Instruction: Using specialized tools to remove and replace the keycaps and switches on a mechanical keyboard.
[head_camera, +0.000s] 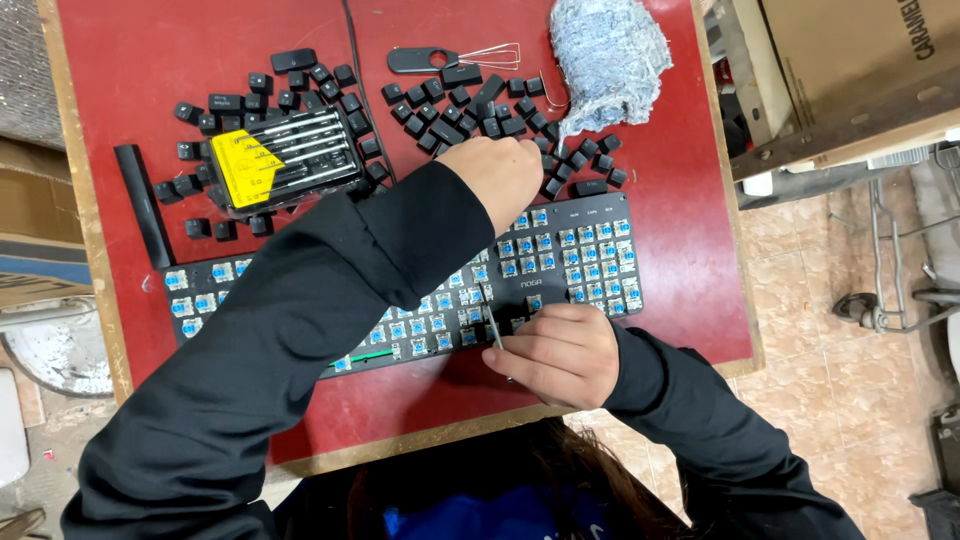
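A black keyboard (560, 255) with its keycaps off lies across the near half of the red table (680, 300), rows of blue switches bare. The right hand (555, 355) is closed around a thin metal tool (492, 322), its tip set among the switches at the keyboard's lower middle. The left hand (495, 180) reaches across to the far edge of the keyboard, fingers curled down at the loose keycaps there — whether it pinches one cannot be told from this angle.

Black keycaps (470, 105) lie scattered in two heaps beyond the keyboard, one just past the left hand, the other further left around a screwdriver set (285, 160) in a case with a yellow label. A long black key bar (145, 205) lies at the left end of the keyboard. Near the far edge rest a wire keycap puller (455, 58) with a black handle and — just right of it — a bundled grey-blue cloth (610, 55).
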